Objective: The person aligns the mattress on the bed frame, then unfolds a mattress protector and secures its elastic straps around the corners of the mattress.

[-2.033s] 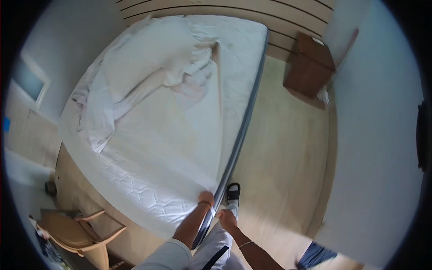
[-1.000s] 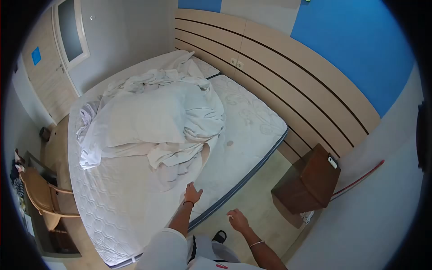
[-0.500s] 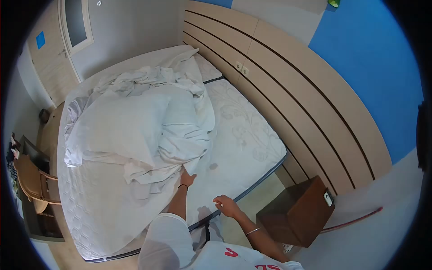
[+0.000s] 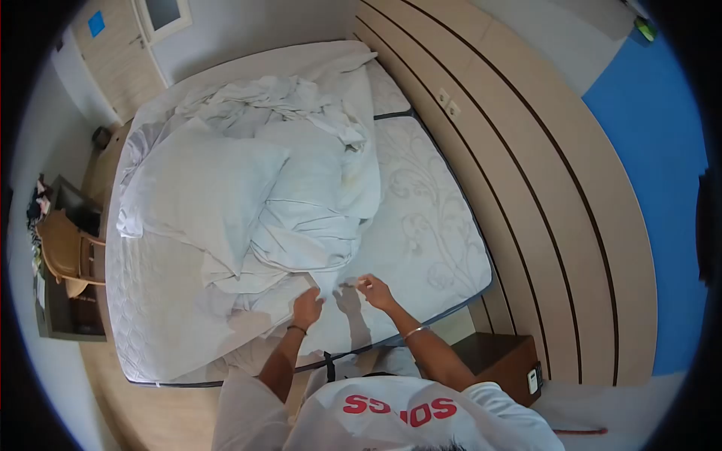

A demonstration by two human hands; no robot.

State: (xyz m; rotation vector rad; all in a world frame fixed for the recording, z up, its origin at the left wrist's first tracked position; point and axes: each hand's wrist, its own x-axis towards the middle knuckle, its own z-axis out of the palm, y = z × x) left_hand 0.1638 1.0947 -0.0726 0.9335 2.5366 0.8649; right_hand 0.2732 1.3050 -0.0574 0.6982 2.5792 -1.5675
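My left hand (image 4: 307,308), with a dark band at the wrist, is closed on the near edge of a white sheet (image 4: 263,289) that lies across the mattress (image 4: 429,214). To its right, my right hand (image 4: 374,292) is raised over the bare mattress with its fingers curled together, and its shadow falls on the surface below. Whether anything is between those fingers is too small to tell. Beyond both hands is a rumpled heap of white bedding (image 4: 301,225), with a white pillow (image 4: 203,180) on top.
A slatted wooden headboard (image 4: 526,150) runs along the right. Close to my right arm stands a brown nightstand (image 4: 496,361). At the left are a chair (image 4: 64,244) and a door (image 4: 113,60) farther back. The mattress's dark-trimmed edge is just before my body.
My right hand has moved forward over the mattress, closer to my left hand, and its fingers have curled in. My body and view have shifted toward the bed.
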